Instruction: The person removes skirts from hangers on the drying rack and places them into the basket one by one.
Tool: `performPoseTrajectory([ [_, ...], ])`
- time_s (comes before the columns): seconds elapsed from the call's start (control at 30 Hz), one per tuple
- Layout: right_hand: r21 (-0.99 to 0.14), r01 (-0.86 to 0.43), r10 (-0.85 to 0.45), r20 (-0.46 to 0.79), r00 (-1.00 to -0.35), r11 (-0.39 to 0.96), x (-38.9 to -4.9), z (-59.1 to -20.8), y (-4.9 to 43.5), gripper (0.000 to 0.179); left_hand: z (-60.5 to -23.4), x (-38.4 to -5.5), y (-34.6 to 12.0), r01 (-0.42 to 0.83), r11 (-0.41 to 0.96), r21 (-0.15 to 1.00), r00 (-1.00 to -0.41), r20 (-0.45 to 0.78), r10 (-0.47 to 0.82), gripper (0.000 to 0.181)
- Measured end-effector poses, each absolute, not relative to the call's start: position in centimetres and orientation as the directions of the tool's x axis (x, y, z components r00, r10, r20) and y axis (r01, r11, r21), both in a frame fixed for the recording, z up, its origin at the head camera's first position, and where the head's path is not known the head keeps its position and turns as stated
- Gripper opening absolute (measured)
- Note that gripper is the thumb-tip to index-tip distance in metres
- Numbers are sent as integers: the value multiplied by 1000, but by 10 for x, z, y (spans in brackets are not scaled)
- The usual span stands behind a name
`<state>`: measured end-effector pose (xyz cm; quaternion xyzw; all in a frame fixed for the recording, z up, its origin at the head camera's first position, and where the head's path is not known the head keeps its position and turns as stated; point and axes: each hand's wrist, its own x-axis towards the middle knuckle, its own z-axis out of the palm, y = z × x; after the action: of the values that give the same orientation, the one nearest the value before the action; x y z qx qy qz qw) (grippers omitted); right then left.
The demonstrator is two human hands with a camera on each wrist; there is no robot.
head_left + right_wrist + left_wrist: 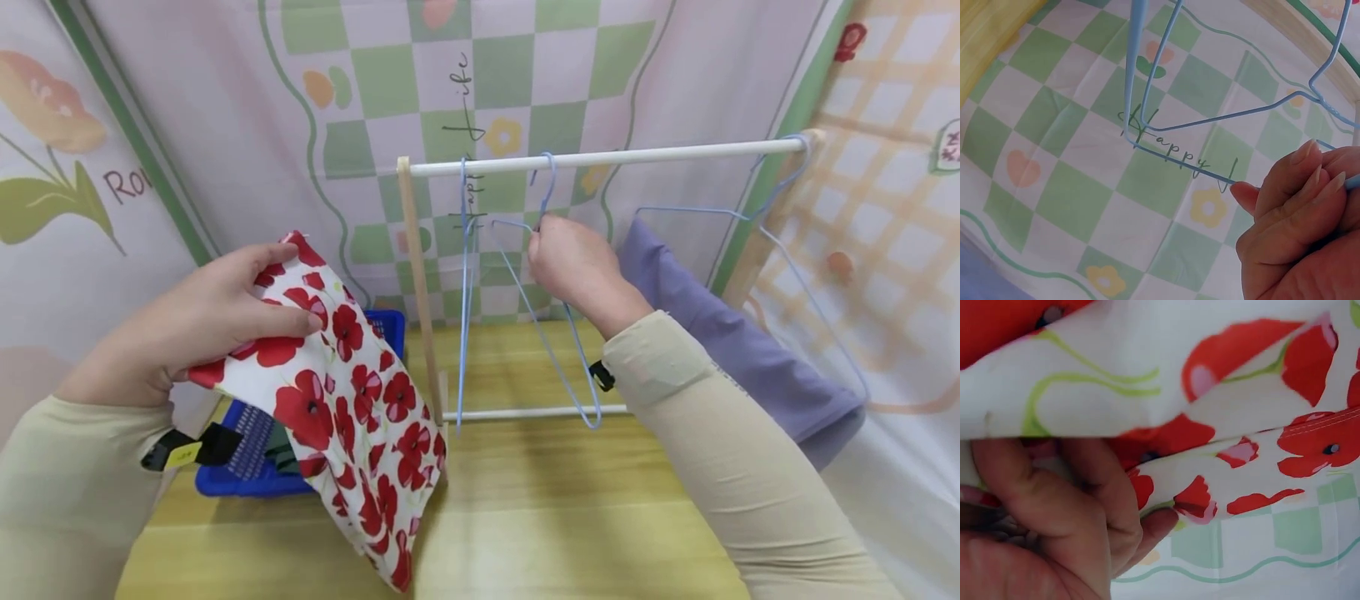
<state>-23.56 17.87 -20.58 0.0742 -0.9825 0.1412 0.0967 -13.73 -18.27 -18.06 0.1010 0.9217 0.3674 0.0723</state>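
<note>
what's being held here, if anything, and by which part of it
The left grip holds the red-flowered cloth by its upper edge; the right grip holds a blue hanger near its top, just below the hook.

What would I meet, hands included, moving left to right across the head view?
Left hand, red-flowered cloth, near wooden post, leftmost blue hanger, right hand, purple cloth.

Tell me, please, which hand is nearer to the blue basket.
Left. In the head view, the left hand holds floral cloth just above the blue basket; the right hand grips a hanger well to the basket's right.
</note>
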Motion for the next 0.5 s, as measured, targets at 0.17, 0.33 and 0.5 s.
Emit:
performPoseTrajectory([
  [0.17, -258, -156, -103, 205, -973, 954, -236, -205, 180, 39, -173, -142, -191, 104, 630, 769, -979, -34, 202, 92],
  [0.33, -258, -163, -108, 215, -971, 952, -235, -206, 180, 39, -167, -148, -202, 82, 515, 853, -981, -22, 191, 86],
  [0.5, -261, -166, -107, 225, -969, 951, -235, -207, 179, 39, -159, -153, -216, 52, 245, 968, -983, 6, 184, 84],
])
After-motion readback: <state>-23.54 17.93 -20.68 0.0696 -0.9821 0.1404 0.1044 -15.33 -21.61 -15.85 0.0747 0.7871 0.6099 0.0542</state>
